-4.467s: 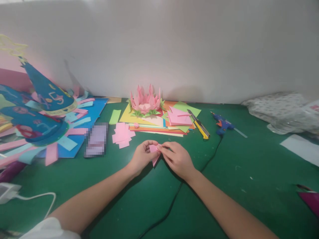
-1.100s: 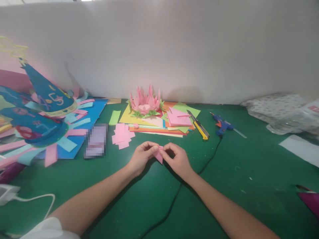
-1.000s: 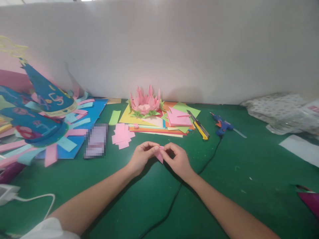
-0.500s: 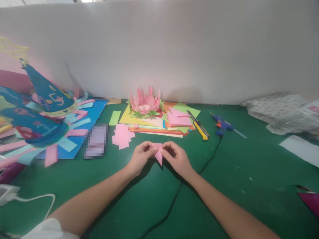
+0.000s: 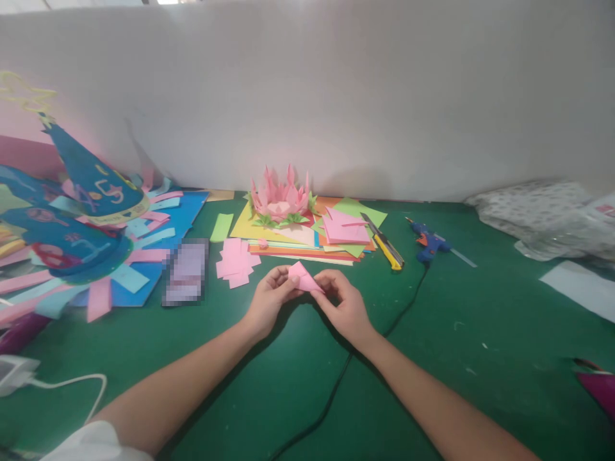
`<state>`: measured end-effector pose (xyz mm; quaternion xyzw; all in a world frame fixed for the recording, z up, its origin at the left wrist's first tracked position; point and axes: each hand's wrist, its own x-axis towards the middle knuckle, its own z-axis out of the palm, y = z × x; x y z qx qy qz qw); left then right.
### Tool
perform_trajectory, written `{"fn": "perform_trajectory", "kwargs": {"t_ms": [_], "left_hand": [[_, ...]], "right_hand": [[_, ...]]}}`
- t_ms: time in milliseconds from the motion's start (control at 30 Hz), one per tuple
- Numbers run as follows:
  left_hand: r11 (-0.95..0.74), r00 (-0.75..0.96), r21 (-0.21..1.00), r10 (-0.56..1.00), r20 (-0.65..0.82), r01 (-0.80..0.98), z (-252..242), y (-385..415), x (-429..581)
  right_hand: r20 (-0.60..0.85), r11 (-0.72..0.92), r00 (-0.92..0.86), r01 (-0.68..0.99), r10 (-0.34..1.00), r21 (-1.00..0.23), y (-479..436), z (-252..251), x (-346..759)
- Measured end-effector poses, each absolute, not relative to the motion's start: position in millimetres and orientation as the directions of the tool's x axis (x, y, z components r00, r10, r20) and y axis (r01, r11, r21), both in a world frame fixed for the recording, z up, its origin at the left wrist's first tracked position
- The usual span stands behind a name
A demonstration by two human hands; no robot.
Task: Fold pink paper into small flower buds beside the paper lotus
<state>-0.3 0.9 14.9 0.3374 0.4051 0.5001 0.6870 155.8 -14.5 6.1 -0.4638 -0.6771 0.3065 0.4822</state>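
Observation:
A small folded piece of pink paper (image 5: 302, 277) is held between both hands above the green table. My left hand (image 5: 270, 299) pinches its left side with the thumb on the near face. At its pointed right end, the thumb and fingers of my right hand (image 5: 344, 304) close on the paper. Beyond the hands stands a pink paper lotus flower (image 5: 280, 202) with green leaves at its base. Several pink paper pieces (image 5: 235, 262) lie to the left of it, and a stack of pink paper squares (image 5: 344, 227) rests to the right.
A yellow box cutter (image 5: 388, 250) and a blue glue gun (image 5: 429, 241) with a black cord lie at the right. Blue paper cone hats (image 5: 96, 173) and a blurred-out phone (image 5: 186, 272) are at the left. Clear plastic packaging (image 5: 552, 221) sits far right on the green table (image 5: 456, 397).
The pink paper has been turned in my fingers: its point faced down toward me before and now faces right. Both hands have shifted only slightly.

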Motion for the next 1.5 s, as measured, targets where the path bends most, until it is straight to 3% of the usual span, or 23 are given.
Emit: {"fn": "perform_trajectory", "kwargs": {"t_ms": [267, 500, 733, 900, 1100, 1300, 1500], "left_hand": [[0.308, 0.178, 0.819, 0.951, -0.253, -0.484, 12.0, 3.5, -1.1], [0.404, 0.280, 0.742, 0.913, -0.296, -0.535, 10.4, 6.3, -4.2], [0.386, 0.275, 0.744, 0.921, -0.275, -0.546, 10.1, 6.5, -4.4], [0.378, 0.293, 0.777, 0.921, -0.258, -0.504, 8.7, 5.4, -3.7], [0.347, 0.282, 0.834, 0.929, -0.241, -0.429, 12.8, 3.0, -2.8], [0.297, 0.253, 0.879, 0.944, -0.212, -0.373, 14.7, 3.2, -2.8], [0.309, 0.275, 0.875, 0.937, -0.214, -0.372, 13.0, 5.3, -3.1]], "right_hand": [[0.473, 0.462, -0.089, 0.431, 0.877, -0.775, -14.5, 8.0, 158.9], [0.493, 0.479, -0.092, 0.442, 0.865, -0.759, -12.8, 9.5, 161.0], [0.462, 0.466, -0.116, 0.412, 0.879, -0.783, -12.8, 11.2, 162.0], [0.373, 0.380, -0.085, 0.315, 0.924, -0.869, -10.7, 11.4, 162.2], [0.137, 0.148, -0.087, 0.131, 0.987, -0.980, -7.5, 7.9, 163.5], [0.020, 0.007, -0.215, -0.064, 0.976, -0.998, -6.4, 9.8, 164.2], [-0.038, -0.071, -0.277, -0.111, 0.960, -0.991, -7.2, 15.1, 162.9]]}}
